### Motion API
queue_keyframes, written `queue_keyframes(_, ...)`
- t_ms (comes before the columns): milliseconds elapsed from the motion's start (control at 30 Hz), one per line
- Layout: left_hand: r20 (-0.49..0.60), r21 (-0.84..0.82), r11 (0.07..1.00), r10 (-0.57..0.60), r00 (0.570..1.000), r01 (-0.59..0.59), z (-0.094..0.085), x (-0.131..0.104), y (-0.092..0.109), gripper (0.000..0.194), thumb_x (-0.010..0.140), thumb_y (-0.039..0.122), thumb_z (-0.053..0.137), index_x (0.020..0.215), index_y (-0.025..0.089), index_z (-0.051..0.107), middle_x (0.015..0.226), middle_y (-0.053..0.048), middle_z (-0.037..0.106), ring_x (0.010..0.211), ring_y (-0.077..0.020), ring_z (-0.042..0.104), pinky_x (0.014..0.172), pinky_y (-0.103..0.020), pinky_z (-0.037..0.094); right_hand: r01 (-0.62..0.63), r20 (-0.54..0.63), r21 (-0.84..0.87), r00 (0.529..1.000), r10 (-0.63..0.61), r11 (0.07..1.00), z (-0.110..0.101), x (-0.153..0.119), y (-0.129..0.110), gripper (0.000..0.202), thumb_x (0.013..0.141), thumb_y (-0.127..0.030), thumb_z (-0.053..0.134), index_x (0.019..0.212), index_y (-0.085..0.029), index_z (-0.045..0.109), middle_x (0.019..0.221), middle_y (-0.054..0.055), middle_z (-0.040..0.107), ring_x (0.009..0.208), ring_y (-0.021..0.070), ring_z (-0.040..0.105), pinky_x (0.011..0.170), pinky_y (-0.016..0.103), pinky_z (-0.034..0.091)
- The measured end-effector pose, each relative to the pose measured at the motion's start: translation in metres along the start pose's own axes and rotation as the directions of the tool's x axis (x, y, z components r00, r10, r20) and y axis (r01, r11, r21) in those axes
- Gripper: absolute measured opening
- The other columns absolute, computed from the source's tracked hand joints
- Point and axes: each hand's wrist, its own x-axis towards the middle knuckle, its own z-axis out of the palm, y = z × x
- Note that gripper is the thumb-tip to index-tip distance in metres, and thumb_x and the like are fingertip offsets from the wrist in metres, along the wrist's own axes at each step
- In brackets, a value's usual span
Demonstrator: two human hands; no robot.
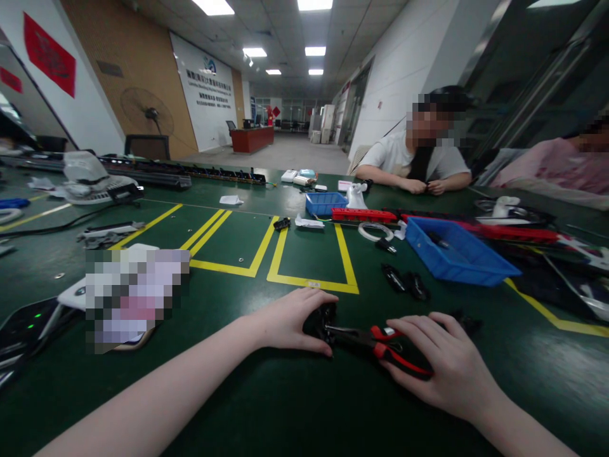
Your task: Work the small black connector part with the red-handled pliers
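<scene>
Blue bin, large: open-topped bin (459, 254) on the table, toward the right; one small dark item (436, 240) lies inside, near the far left corner. Too blurred to name.
Blue bin, small: shallow tray (325, 204), farther back and left of the large one; contents too small to tell. White crumpled wrap (356, 197) stands at its right end.
Black part: small dark piece (323, 320), near side of the table, outside both bins, held in the left hand (295, 320), thumb and fingers curled around it.
Pliers: red-and-black handles (406, 363) gripped in the right hand (440, 358), the nose reaching left to the black part; whether the jaws are fully closed, cannot tell.
Dark pieces: two black pieces (415, 285) loose on the tabletop, near side of the large bin.
Coil: white cable (375, 232) lying left of the large bin, black plug (386, 245) beside it.
Red strip: long red piece (364, 215), just beside the small tray's near right corner.
Table: dark green surface (228, 393), yellow tape outlines (311, 283).
</scene>
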Motion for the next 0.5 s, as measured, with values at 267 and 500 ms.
queue_keyframes(267, 0.024, 0.141, 0.990, 0.028, 0.999, -0.031, 0.001, 0.000, 0.001, 0.075, 0.087, 0.055, 0.069, 0.148, 0.018, 0.044, 0.144, -0.015, 0.053, 0.132, -0.0318, 0.050, 0.110, -0.047, 0.044, 0.062, -0.048, -0.032, 0.997, -0.064, 0.998, -0.012, 0.013, -0.006, 0.038, 0.087, -0.036, 0.064, 0.116, -0.012, 0.059, 0.099, 0.012, 0.072, 0.086, 0.0224, 0.067, 0.084, 0.040, 0.042)
queue_keyframes(500, 0.005, 0.158, 0.985, 0.064, 0.998, -0.065, 0.001, -0.001, 0.002, 0.077, 0.085, 0.057, 0.069, 0.145, 0.014, 0.048, 0.137, -0.016, 0.057, 0.125, -0.0320, 0.055, 0.104, -0.045, 0.049, 0.061, -0.054, -0.018, 0.997, -0.062, 0.998, -0.013, 0.013, -0.007, 0.038, 0.087, -0.036, 0.064, 0.115, -0.012, 0.059, 0.099, 0.012, 0.071, 0.087, 0.0227, 0.067, 0.083, 0.040, 0.042)
